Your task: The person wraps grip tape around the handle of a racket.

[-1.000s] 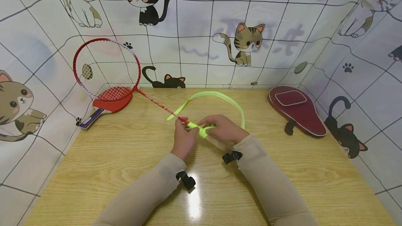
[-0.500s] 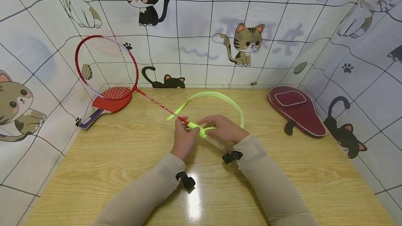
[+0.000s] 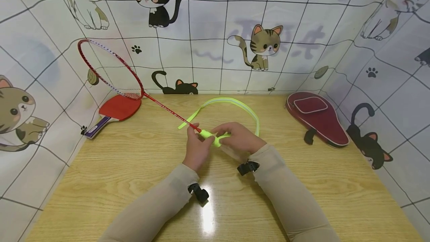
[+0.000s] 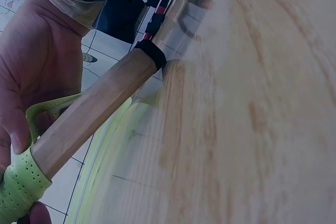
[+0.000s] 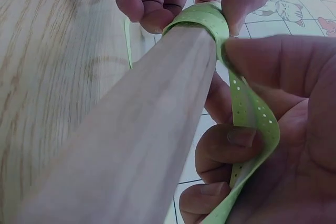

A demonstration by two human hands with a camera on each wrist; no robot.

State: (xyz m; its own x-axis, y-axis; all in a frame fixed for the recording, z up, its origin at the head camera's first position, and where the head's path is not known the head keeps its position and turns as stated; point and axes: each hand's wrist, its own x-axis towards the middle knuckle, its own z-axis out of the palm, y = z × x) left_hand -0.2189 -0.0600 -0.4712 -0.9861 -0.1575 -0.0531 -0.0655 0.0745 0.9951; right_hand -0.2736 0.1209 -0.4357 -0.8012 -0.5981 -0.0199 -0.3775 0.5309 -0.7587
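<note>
- Pose: your two forearms, in beige sleeves (image 3: 289,193), extend over the bench (image 3: 151,212); your left hand (image 3: 196,150) and right hand (image 3: 238,137) work just beside each other at the handle (image 4: 94,108) of the racket (image 3: 168,111).
- Orientation: the racket slants toward the far left, its hoop tilted up and seen at a steep angle; the bare wooden end of the handle points back toward your right forearm.
- Count: one racket, one yellow-green perforated tape (image 3: 235,101), one red paddle (image 3: 121,108), one dark red case (image 3: 319,120).
- Placement: the tape circles the handle's upper part, its loose length arching across the bench beyond your hands; the paddle lies far left, partly overlapped by the hoop, and the case far right.
- Left fingers (image 5: 155,17): bent closely round the taped handle, gripping it.
- Right fingers (image 5: 220,148): curled about the unwound strip — your thumb presses close to the last turn, with the strip running down past the curled fingers.
</note>
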